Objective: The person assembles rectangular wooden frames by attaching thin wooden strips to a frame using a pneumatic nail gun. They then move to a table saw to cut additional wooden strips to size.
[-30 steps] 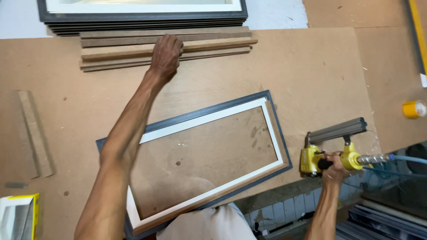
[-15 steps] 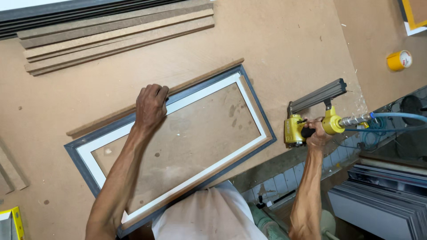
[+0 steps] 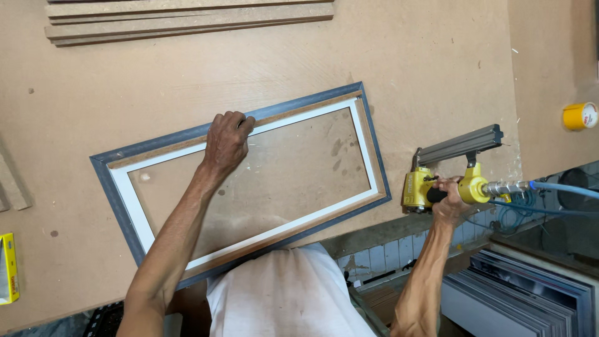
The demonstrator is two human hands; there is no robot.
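The left hand (image 3: 226, 138) lies on the far long side of the frame (image 3: 118, 200), fingers curled over a thin wood strip (image 3: 299, 112) that sits inside the frame's upper edge; it presses down on the strip rather than closing round it. The frame lies flat and askew on the bench (image 3: 437, 56), its right end farther from the person than its left, with a dark grey outer rim, a white inner border and a clear pane through which the brown bench shows. The near long side of the frame reaches the bench's front edge, just above the person's white shirt (image 3: 287, 293). The right hand (image 3: 447, 198) is clamped on the handle of a yellow nailer (image 3: 437, 184), which rests on the bench just beside the frame's right end, apart from it. A blue hose (image 3: 561, 188) runs from the nailer's back off to the right. Several wood strips (image 3: 187, 19) lie stacked at the far edge, well apart from the frame. A yellow tape roll (image 3: 580, 115) stands at the far right, and a yellow box (image 3: 7, 268) lies at the left edge.
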